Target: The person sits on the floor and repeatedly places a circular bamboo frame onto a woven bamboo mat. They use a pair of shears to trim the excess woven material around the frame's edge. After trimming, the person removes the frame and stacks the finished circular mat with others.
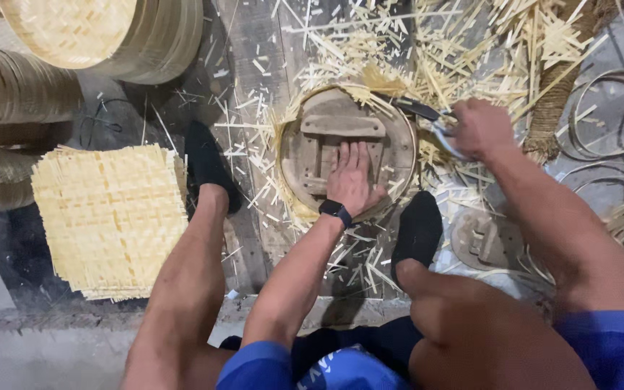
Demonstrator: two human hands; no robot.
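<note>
My left hand (pixel 353 177) lies flat, fingers together, on a round wooden form (pixel 314 155) with a raised crosspiece. The form presses a woven bamboo mat, whose frayed edge (pixel 283 126) sticks out around it. My right hand (pixel 479 128) grips large scissors (pixel 422 111) at the form's upper right rim, blades pointing left along the edge. A black watch sits on my left wrist. My feet in black socks rest on both sides of the form.
A stack of square woven bamboo mats (pixel 110 217) lies at left. Finished round woven trays (pixel 74 32) are piled at top left. Cut bamboo slivers (pixel 427 50) litter the floor. Bamboo hoops (pixel 608 115) and a second wooden form (pixel 487 240) lie at right.
</note>
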